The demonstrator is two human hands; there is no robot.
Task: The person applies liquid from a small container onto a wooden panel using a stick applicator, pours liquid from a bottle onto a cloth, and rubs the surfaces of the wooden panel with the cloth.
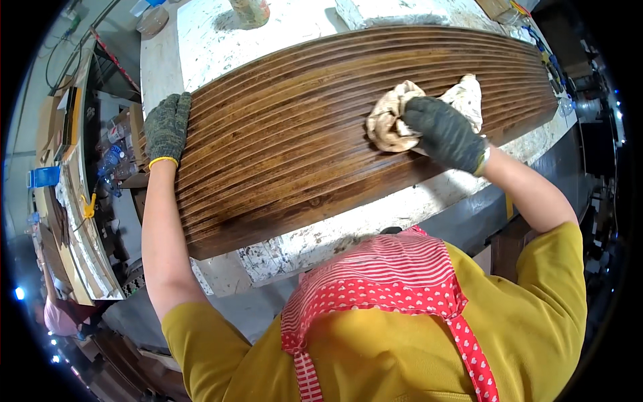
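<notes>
A long dark-brown wooden panel (281, 134) with parallel grooves lies across the paint-spotted worktable (281, 251). My left hand (167, 127), in a dark grey-green knitted glove with a yellow cuff, rests over the panel's left end, its fingers stretched out and holding nothing. On the right part of the panel my right hand (445, 132), gloved alike, is closed on a crumpled, stained cream rag (392, 120). One end of the rag sticks out beyond the knuckles. The fingertips of the right hand are partly hidden in the cloth.
Behind the panel stand a stained can (250, 12) and a white slab (392, 13). A round container (152, 21) sits at the far left corner. Beside the table on the left, plastic bottles (115, 155) lie in a bin. Tools (552, 67) hang near the right edge.
</notes>
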